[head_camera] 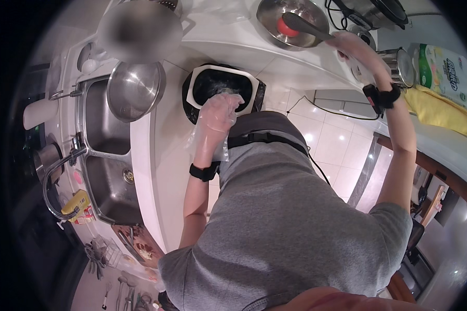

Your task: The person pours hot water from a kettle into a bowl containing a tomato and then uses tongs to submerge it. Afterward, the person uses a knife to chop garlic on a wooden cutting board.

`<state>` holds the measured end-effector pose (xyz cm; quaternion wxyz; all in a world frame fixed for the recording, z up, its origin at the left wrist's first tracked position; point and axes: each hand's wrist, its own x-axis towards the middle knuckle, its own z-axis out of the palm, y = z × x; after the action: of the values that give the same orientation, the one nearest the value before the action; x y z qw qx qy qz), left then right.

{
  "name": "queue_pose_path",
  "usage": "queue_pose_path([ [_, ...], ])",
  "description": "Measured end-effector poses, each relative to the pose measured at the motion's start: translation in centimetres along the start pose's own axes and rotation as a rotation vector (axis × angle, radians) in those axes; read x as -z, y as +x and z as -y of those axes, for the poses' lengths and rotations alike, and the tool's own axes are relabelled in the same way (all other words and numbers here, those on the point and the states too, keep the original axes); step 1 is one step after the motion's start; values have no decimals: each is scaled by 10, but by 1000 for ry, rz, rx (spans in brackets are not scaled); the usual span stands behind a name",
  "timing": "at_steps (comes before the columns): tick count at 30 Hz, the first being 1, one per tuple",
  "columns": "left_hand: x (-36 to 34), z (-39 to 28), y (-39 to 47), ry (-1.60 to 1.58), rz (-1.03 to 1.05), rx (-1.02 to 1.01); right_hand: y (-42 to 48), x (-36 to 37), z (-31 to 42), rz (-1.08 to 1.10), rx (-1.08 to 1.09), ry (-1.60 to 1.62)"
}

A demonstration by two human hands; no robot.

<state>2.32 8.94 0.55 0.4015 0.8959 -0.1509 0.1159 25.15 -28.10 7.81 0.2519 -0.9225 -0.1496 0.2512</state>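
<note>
My left hand [220, 110], in a loose clear plastic glove, hangs over the near rim of a waste bin [253, 105] with a white frame and black liner. Its fingers are bunched; whether something is between them cannot be made out. My right hand [350, 48], also in a clear glove, holds the handle of a dark grey spoon or spatula [303, 26]. The tool's head lies over a steel bowl [266, 23] on the counter, partly covering a smooth red round thing [287, 30] in it.
A steel colander [134, 91] overhangs the double sink [107, 116] at left. A cutting board [148, 243] with a knife and chopped food lies beyond the tap. At right are a steel pot [404, 68], a green-and-white package [445, 74] and a yellow cloth [439, 112]. A cable crosses the floor.
</note>
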Motion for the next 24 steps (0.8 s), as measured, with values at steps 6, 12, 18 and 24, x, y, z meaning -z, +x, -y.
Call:
queue_pose_path([
  [6, -3, 4, 1, -34, 16, -26, 11, -6, 15, -60, 143, 273],
  [12, -2, 4, -5, 31, 54, 19, 2, 1, -20, -69, -16, 180],
  [18, -2, 2, -6, 9, 33, 28, -22, 18, -25, -107, 99, 192],
  [24, -3, 2, -5, -1, 21, 19, -15, 22, -15, -67, -120, -234],
])
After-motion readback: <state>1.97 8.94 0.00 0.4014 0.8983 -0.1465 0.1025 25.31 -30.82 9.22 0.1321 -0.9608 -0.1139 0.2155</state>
